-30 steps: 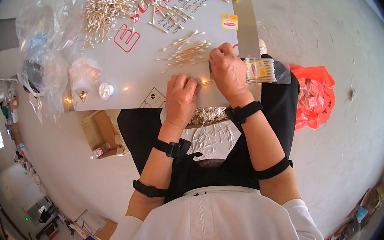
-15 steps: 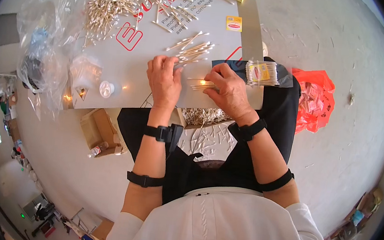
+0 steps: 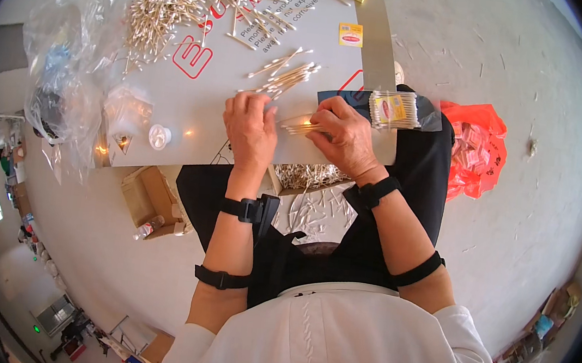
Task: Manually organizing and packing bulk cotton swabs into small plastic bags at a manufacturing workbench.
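Pinched in the thumb and fingers of my right hand (image 3: 344,136) are several cotton swabs (image 3: 295,127), their tips pointing left toward my other hand. My left hand (image 3: 250,133) has its fingers curled down at the near edge of a small loose bundle of swabs (image 3: 289,80) on the tabletop (image 3: 206,116). Whatever its fingertips pinch, if anything, is hidden. Just beyond my right hand lies a clear packet of swabs (image 3: 394,111) with a yellow label, on a dark strip at the table's right edge.
A big heap of swabs (image 3: 167,9) covers the far left. Yellow cards (image 3: 351,35) lie at the far right. A white cup (image 3: 159,137) and clear plastic bag (image 3: 70,52) are left. Below are a swab-filled box (image 3: 306,176), a cardboard box (image 3: 150,202) and a red bag (image 3: 475,155).
The swabs in my right hand now sit closer together, with their tips tilted slightly lower. My left hand has barely moved. The whole view has shifted slightly.
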The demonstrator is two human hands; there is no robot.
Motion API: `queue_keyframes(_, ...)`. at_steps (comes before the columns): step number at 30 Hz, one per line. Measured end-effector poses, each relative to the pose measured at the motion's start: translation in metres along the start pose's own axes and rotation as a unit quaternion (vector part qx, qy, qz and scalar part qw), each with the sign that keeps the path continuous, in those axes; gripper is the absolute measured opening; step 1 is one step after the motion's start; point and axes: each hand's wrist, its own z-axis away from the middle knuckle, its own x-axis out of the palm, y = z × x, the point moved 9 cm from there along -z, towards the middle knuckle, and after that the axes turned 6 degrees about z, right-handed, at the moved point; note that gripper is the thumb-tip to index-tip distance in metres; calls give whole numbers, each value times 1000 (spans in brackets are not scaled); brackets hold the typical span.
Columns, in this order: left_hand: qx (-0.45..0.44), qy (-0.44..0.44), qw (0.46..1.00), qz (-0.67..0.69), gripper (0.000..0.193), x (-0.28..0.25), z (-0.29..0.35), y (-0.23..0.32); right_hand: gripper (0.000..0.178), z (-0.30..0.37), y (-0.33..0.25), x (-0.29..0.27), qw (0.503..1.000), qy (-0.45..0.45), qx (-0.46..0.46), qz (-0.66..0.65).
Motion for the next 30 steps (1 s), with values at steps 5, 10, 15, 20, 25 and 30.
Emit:
queue_keyframes(5, -36, -32, 998, -36, 21, 7, -10, -14, 26, 0, 1, -1, 1000, 14, 20, -11)
queue_keyframes(10, 1, -44, 998, -35, 19, 11, -7, -6, 26, 1, 3, -1, 1000, 13, 17, -3)
queue_keyframes(15, -12, -39, 998, -46, 17, 15, -16, -9, 23, 1, 2, -1, 1000, 13, 11, 1)
queue_keyframes(20, 10, -21, 999, -31, 14, 27, -32, 13, 20, 0, 0, 0, 1000, 22, 1, 5)
queue_keyframes(25, 8, -49, 999, -17, 16, 34, -16, 24, 17, 2, 4, -2, 999, 42, 11, -17)
queue_keyframes(30, 23, -47, 999, 15, 21, 23, -8, 25, 13, 5, 11, -6, 995, 69, 37, -56)
